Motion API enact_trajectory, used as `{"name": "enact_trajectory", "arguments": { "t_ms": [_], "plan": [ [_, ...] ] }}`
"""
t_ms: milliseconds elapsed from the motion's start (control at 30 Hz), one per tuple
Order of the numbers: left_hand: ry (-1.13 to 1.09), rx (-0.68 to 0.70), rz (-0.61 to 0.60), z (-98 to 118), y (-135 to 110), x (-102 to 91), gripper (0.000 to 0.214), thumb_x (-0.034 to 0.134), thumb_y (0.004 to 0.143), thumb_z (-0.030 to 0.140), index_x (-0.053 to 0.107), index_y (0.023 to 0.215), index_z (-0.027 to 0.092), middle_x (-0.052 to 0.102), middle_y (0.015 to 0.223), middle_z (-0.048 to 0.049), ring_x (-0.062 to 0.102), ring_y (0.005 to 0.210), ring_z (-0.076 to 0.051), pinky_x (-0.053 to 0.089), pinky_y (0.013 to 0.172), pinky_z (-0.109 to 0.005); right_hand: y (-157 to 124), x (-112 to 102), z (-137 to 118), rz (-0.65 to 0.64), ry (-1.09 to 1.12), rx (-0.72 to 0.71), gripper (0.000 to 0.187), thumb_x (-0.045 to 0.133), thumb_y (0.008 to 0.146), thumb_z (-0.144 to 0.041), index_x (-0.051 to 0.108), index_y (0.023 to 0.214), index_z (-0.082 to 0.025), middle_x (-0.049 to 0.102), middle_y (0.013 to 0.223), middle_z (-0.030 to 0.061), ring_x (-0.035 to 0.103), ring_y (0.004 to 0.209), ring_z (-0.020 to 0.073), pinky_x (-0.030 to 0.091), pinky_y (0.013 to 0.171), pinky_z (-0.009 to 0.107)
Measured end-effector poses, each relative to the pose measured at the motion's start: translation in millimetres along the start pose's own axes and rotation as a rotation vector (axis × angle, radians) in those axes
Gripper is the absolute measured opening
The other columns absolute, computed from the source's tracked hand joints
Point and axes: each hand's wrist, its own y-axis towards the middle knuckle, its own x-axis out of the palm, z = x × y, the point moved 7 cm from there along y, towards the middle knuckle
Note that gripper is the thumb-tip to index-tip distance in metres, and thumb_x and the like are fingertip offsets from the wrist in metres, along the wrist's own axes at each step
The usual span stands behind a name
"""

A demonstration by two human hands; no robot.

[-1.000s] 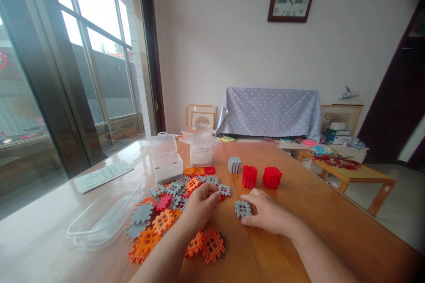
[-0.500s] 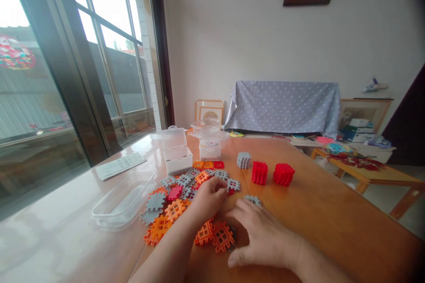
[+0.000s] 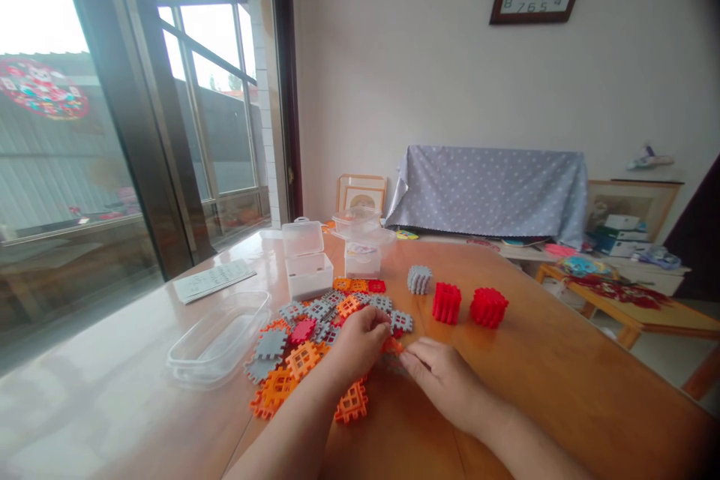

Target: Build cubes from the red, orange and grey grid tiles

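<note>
My left hand (image 3: 363, 334) is over the right side of a pile of interlocking plastic tiles (image 3: 304, 358), its fingers curled together. Whatever it may hold is hidden. Just to its right, my right hand (image 3: 442, 375) is closed, thumb and fingers pinched on blurred plastic tiles. An orange tile (image 3: 392, 346) shows between the two hands, with a greyish one smeared below it. Loose orange tiles (image 3: 352, 401) lie under my left wrist. Grey, red and orange tiles are heaped to the left.
Beyond my right hand stand a grey tile stack (image 3: 419, 279) and two red stacks, one (image 3: 446, 303) left of the other (image 3: 489, 307). A clear plastic tub (image 3: 219, 341), a printed sheet (image 3: 214, 281) and an open white box (image 3: 309, 275) are at left. Another box (image 3: 362, 261) carries clear containers.
My right hand has gone from spread to closed and moved up beside my left. The orange and grey tiles by its thumb have left that spot. The view has shifted slightly.
</note>
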Motion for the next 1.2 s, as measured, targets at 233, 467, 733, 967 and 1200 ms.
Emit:
{"name": "enact_trajectory", "arguments": {
  "t_ms": [233,467,733,967,1200],
  "plan": [
    [0.010,-0.007,-0.038,6.9,-3.9,-0.3,0.020,0.058,0.082,0.035,0.063,0.077,0.017,0.058,0.069,0.0005,0.049,0.065,-0.013,0.035,0.058,-0.022,5.7,-1.4,7.7,0.073,0.132,0.030,0.036,0.044,0.100,-0.046,0.066,0.086,-0.021,0.068,0.081,0.0026,0.063,0.076,0.0192,0.045,0.069,0.028],
    [0.016,-0.005,-0.090,7.2,-5.4,6.5,0.024,0.062,0.081,0.038,0.067,0.087,0.015,0.066,0.077,-0.0025,0.054,0.068,-0.014,0.037,0.060,-0.023,6.4,-2.4,9.9,0.102,0.173,0.038,0.032,0.046,0.098,-0.047,0.067,0.094,-0.023,0.071,0.087,0.0039,0.066,0.082,0.0211,0.047,0.072,0.028],
    [0.226,0.103,-0.026,8.8,-5.2,1.8,0.013,0.055,0.082,0.025,0.065,0.082,0.018,0.065,0.075,-0.0019,0.055,0.069,-0.015,0.035,0.062,-0.024,5.1,-3.1,11.9,0.113,0.043,0.054,0.038,0.040,0.101,-0.044,0.058,0.076,-0.022,0.061,0.070,-0.0003,0.057,0.067,0.0161,0.039,0.063,0.025],
    [0.343,0.095,0.040,10.9,-7.2,-8.0,0.013,0.054,0.083,0.023,0.066,0.084,0.020,0.066,0.079,-0.0031,0.057,0.074,-0.018,0.036,0.066,-0.026,3.3,-14.4,23.8,0.194,0.101,0.127,0.044,0.041,0.099,-0.051,0.054,0.070,-0.021,0.057,0.062,-0.0020,0.052,0.059,0.0143,0.036,0.057,0.025],
    [0.065,0.054,0.107,27.1,-8.0,-9.7,0.013,0.057,0.084,0.030,0.063,0.086,0.019,0.064,0.078,-0.0021,0.056,0.074,-0.017,0.040,0.069,-0.027,-0.7,-26.9,37.3,0.301,0.436,0.319,0.046,0.046,0.092,-0.062,0.060,0.077,-0.021,0.060,0.063,-0.0017,0.055,0.058,0.0159,0.042,0.054,0.025]
  ]
}}
